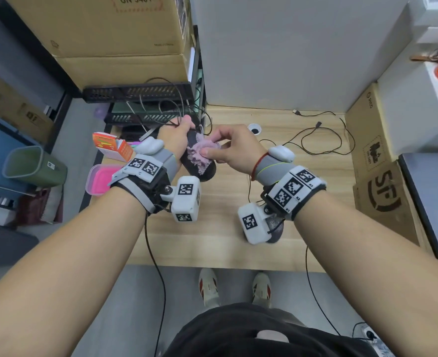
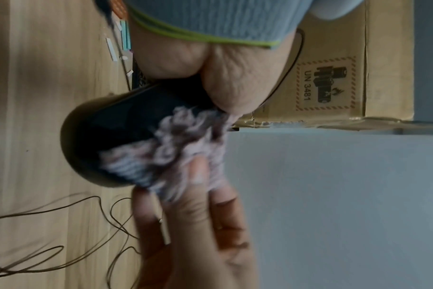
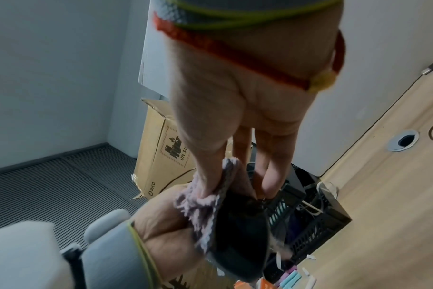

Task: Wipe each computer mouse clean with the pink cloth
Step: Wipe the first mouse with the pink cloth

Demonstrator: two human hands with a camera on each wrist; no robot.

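Note:
A black computer mouse (image 1: 205,171) is held up over the wooden desk (image 1: 212,240) by my left hand (image 1: 184,135), whose fingers curl round its far end. The fluffy pink cloth (image 1: 200,154) lies over the mouse's top. My right hand (image 1: 214,144) pinches the cloth between thumb and fingers and presses it on the mouse. The left wrist view shows the mouse (image 2: 104,136) half covered by the cloth (image 2: 176,148). The right wrist view shows the cloth (image 3: 200,205) draped on the mouse (image 3: 240,234). A second dark mouse (image 1: 276,231) lies on the desk, mostly hidden under my right wrist.
A pink-lidded box (image 1: 99,179) and an orange carton (image 1: 112,146) sit at the desk's left edge. Black trays (image 1: 140,94) with wires stand behind them. Loose cables (image 1: 316,140) and a cable hole (image 1: 254,129) lie at the back. Cardboard boxes (image 1: 377,181) line the right side.

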